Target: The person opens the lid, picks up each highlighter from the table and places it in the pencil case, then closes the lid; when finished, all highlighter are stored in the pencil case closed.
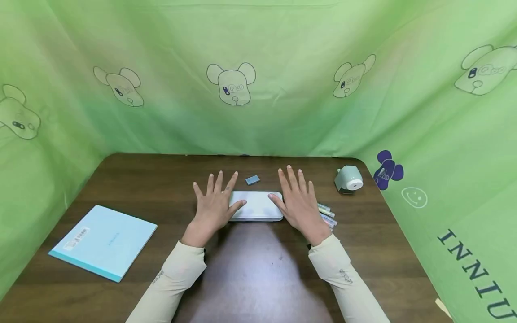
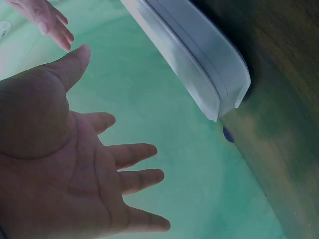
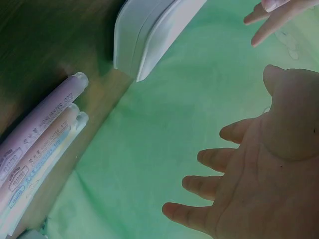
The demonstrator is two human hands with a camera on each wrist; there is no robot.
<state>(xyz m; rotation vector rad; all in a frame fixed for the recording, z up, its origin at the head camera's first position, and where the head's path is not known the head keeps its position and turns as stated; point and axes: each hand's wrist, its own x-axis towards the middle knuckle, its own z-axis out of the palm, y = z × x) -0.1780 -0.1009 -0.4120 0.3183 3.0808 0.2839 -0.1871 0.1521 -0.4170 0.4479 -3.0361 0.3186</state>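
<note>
A pale, flat pencil case (image 1: 255, 206) lies closed in the middle of the table. My left hand (image 1: 212, 206) hovers over its left end, fingers straight and spread, holding nothing. Over the right end, my right hand (image 1: 300, 206) is spread the same way and also holds nothing. Both wrist views show a gap between each palm and the case (image 2: 199, 55). Several highlighters (image 3: 42, 134) lie beside the case, partly hidden under my right hand in the head view. A small blue eraser (image 1: 252, 180) sits just behind the case.
A light blue notebook (image 1: 106, 240) lies at the left of the brown table (image 1: 258, 278). Near the back right corner stands a pale green pencil sharpener (image 1: 348, 178). Green curtains (image 1: 282, 125) with bear prints hang around the back and sides.
</note>
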